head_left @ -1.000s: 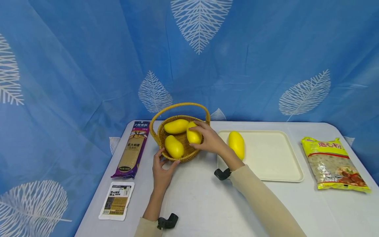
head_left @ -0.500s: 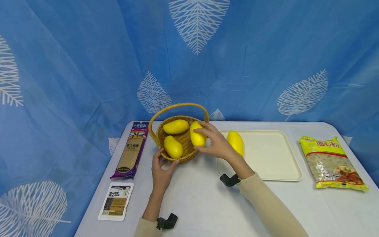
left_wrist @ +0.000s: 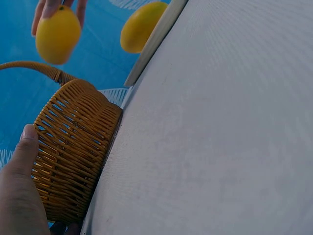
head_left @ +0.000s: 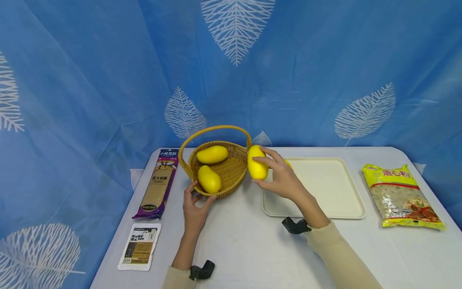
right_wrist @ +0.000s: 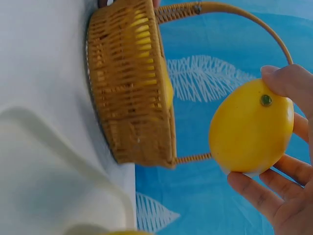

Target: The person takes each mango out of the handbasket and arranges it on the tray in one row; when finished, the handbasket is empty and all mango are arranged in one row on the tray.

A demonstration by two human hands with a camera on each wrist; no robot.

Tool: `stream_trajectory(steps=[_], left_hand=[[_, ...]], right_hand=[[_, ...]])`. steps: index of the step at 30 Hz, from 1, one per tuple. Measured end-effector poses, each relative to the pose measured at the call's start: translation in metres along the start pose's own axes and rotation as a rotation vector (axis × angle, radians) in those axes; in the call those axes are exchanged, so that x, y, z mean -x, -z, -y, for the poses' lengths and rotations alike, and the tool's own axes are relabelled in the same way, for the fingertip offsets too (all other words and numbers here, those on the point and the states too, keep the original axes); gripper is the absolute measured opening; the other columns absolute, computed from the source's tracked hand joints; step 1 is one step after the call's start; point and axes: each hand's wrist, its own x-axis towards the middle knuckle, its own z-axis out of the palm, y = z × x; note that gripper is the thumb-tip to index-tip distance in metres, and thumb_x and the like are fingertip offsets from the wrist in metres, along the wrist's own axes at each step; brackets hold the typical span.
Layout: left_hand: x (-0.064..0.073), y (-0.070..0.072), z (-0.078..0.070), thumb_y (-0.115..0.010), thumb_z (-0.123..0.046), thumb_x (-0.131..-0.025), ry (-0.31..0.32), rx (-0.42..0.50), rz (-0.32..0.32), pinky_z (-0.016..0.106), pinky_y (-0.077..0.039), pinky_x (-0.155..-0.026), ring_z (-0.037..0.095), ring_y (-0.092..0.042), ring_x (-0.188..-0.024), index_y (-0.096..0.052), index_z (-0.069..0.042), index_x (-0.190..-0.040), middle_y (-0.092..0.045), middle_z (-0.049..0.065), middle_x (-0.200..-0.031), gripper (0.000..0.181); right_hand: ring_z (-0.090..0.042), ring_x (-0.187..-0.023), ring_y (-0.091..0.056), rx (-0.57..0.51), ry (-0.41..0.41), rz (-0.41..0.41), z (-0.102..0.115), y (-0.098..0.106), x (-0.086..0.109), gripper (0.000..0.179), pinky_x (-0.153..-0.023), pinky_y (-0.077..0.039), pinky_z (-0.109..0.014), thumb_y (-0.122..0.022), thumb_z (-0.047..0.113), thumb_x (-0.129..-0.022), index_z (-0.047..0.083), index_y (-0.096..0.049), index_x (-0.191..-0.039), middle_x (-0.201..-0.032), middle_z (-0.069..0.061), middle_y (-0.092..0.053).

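My right hand [head_left: 286, 180] pinches a yellow mango [head_left: 258, 162] between thumb and fingers, in the air just right of the wicker basket [head_left: 231, 170]. The right wrist view shows the green stem spot of this mango [right_wrist: 249, 129] near the thumb. My left hand [head_left: 195, 214] grips the basket's front left rim; its thumb [left_wrist: 27, 147] lies on the rim in the left wrist view. Inside the basket lie one mango [head_left: 212, 154] at the back and another mango [head_left: 209, 179] at the front left. A further mango [left_wrist: 142, 27] rests on the tray, mostly hidden behind my right hand in the head view.
A cream tray [head_left: 325, 188] lies right of the basket, whose tall handle [head_left: 216, 127] arches over it. On the left are a purple pasta packet [head_left: 157, 184] and a small white pouch [head_left: 140, 247]. A yellow food bag [head_left: 402, 196] lies far right.
My right hand has lifted the mango out of the basket and carried it right, beyond the rim. It now covers most of the mango on the tray. My left hand stays on the basket.
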Motion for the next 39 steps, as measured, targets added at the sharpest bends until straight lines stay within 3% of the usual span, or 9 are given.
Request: stream_trajectory(steps=[12,20,29,39], left_hand=[[0.001,0.0,-0.001,-0.08,-0.006,-0.08,0.007,0.005,0.001,0.06,-0.048,-0.097,0.048,-0.047,-0.124,-0.04,0.011,-0.137,-0.043,0.032,-0.138,0.073],[0.0,-0.001,0.0,-0.081,-0.007,-0.08,0.023,0.003,-0.005,0.06,-0.048,-0.098,0.045,-0.047,-0.125,-0.041,0.008,-0.138,-0.043,0.03,-0.139,0.072],[0.001,-0.001,-0.001,-0.081,-0.008,-0.08,0.029,0.002,0.0,0.06,-0.048,-0.098,0.045,-0.047,-0.125,-0.04,0.008,-0.138,-0.043,0.029,-0.139,0.073],[0.001,-0.001,-0.003,-0.08,-0.008,-0.08,0.031,0.0,0.005,0.06,-0.047,-0.099,0.046,-0.047,-0.126,-0.04,0.008,-0.139,-0.042,0.029,-0.14,0.073]], right_hand=[[-0.039,-0.134,-0.044,0.078,-0.017,-0.073,-0.029,0.034,0.032,0.061,-0.1,-0.047,-0.061,-0.086,0.013,-0.073,0.012,-0.061,-0.129,-0.151,-0.015,-0.04],[-0.042,-0.134,-0.041,0.15,-0.076,-0.07,-0.052,0.053,0.052,0.062,-0.099,-0.045,-0.064,-0.085,0.008,-0.073,0.011,-0.061,-0.129,-0.152,-0.017,-0.039],[-0.046,-0.134,-0.038,0.216,-0.179,0.009,-0.07,0.061,0.071,0.061,-0.101,-0.04,-0.067,-0.084,0.008,-0.075,0.01,-0.059,-0.13,-0.153,-0.019,-0.036],[-0.047,-0.139,-0.031,0.188,-0.255,0.106,-0.086,0.055,0.079,0.061,-0.106,-0.034,-0.068,-0.082,0.008,-0.077,0.006,-0.057,-0.132,-0.155,-0.019,-0.032]])
